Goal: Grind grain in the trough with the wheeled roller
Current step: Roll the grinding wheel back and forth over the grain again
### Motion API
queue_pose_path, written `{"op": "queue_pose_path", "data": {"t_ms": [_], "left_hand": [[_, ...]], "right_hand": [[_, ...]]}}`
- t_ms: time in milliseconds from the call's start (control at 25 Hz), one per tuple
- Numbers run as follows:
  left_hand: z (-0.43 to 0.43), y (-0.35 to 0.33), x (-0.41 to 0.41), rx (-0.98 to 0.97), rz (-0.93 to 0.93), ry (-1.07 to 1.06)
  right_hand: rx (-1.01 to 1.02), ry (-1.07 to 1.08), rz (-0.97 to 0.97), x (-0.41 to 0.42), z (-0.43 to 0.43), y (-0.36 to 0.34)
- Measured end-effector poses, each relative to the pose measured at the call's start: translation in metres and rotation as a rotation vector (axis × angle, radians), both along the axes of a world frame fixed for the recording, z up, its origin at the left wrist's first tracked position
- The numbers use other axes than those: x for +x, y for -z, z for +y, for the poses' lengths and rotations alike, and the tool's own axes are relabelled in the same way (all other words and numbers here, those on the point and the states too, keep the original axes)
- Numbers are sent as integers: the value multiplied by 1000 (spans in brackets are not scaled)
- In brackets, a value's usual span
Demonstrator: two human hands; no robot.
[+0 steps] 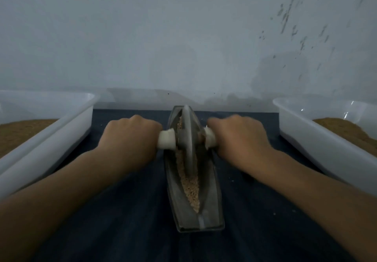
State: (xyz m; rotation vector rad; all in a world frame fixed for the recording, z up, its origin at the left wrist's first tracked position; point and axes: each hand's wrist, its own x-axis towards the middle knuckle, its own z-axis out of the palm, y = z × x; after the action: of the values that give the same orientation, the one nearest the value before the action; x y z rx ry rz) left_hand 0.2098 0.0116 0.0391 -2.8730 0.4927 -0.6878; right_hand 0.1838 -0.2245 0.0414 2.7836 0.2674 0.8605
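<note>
A long grey boat-shaped trough (210, 206) lies lengthwise on a dark cloth, running away from me. Pale crushed grain (190, 188) fills its groove. A grey metal wheel (187, 139) stands on edge in the far half of the trough, with a white axle handle (166, 141) sticking out on each side. My left hand (130, 139) grips the left handle. My right hand (238, 137) grips the right handle, which is mostly hidden under its fingers. Both hands are slightly blurred.
A white plastic tray (67, 127) with brown grain stands at the left, and a second white tray (318, 139) with brown grain at the right. A white wall (183, 37) rises just behind the trough. A few loose grains dot the dark cloth (122, 210).
</note>
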Motion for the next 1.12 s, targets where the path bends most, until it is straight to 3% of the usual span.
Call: {"op": "queue_pose_path", "data": {"t_ms": [160,240,480,560,760,920,1120], "left_hand": [[11,-6,-21,121,-297,206],[-3,-3,-2,178,-257,94],[-20,-1,42,-22,-176,-41],[-13,-1,23,20,-179,-10],[0,-13,-33,133,-397,278],[-12,-3,1,195,-206,70],[-16,-3,38,-49,-21,-78]], "right_hand": [[36,-57,-76,-38,-17,9],[33,52,-12,-20,-12,18],[85,108,84,51,13,-7],[89,54,101,27,6,-4],[129,-45,124,-48,-23,18],[49,81,40,-7,-9,14],[-4,90,116,53,16,-21]]}}
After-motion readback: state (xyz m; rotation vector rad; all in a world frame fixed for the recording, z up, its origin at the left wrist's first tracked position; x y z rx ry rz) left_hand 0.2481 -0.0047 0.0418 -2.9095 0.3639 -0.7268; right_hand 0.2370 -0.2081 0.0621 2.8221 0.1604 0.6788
